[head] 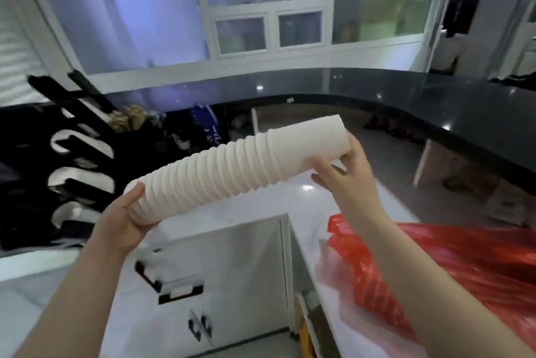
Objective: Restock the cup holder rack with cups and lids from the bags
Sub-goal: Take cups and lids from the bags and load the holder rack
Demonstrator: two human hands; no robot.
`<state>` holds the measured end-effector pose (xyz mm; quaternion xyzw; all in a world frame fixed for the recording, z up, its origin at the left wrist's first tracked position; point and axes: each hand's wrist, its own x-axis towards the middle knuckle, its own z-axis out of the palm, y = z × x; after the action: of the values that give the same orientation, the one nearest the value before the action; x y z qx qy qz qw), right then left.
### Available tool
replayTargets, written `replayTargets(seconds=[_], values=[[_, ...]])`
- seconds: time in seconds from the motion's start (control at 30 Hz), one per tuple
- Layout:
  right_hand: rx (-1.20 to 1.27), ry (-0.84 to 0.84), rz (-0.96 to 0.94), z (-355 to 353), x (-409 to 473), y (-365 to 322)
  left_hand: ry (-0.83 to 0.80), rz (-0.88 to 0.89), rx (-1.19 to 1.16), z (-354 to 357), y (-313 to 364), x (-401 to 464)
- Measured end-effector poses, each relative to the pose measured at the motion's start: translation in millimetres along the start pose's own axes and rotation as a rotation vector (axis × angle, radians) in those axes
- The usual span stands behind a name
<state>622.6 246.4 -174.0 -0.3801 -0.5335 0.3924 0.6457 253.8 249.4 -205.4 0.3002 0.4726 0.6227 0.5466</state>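
Nearest the viewer, two bare forearms reached forward over a white counter (261, 201). Left hand (123, 223): fingers and thumb curled round the wide, open end of a long stack of white cups (232, 172), the thumb lying along the rims and the palm cupping the stack from beneath. Right hand (345, 166): fingers wrapped over the narrow, closed end of the same stack, gripping it from the side. Stack of white cups: held clear of the counter between both hands, tilted, with the left end lower and the right end higher; its nested rims showed as close ridges along most of its length.

Below the hands stood white cabinet doors (237, 285) with dark handles. At lower right a red plastic bag (452, 265) lay crumpled on the counter, partly behind the right forearm, with a clear wrapper just beside it; the contents could not be made out.

At left, beyond the left hand, stood a black cup holder rack (43, 172) with round openings in which pale rims showed. Behind the stack ran a curved, dark, glossy raised counter (377, 85), with dim clutter on the shelf beneath it. Farther off, white-framed windows (269, 30) and glass panels closed the room; the view was blurred.
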Motion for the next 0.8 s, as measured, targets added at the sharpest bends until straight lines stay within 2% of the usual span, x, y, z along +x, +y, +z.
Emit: replayTargets(seconds=[0.13,0.2,0.27,0.43,0.5,0.57,0.8], values=[[0.321,-0.05,0.109,76,15,-23,0.101,0.21,-0.019,-46,43,-16],[0.457,-0.133,0.15,112,20,-38,0.121,0.307,-0.016,-62,60,-22],[0.509,-0.231,0.16,149,20,-54,0.125,0.329,-0.035,-80,75,-25],[0.547,-0.374,0.091,248,12,-86,-0.156,0.268,0.005,-137,124,-31],[0.565,-0.401,0.07,290,8,-101,-0.334,0.251,0.124,-170,148,-31],[0.568,-0.409,0.048,332,5,-113,-0.41,0.248,0.269,-201,171,-30],[0.433,-0.362,-0.091,449,3,-131,-0.163,0.373,0.713,-263,219,-9]])
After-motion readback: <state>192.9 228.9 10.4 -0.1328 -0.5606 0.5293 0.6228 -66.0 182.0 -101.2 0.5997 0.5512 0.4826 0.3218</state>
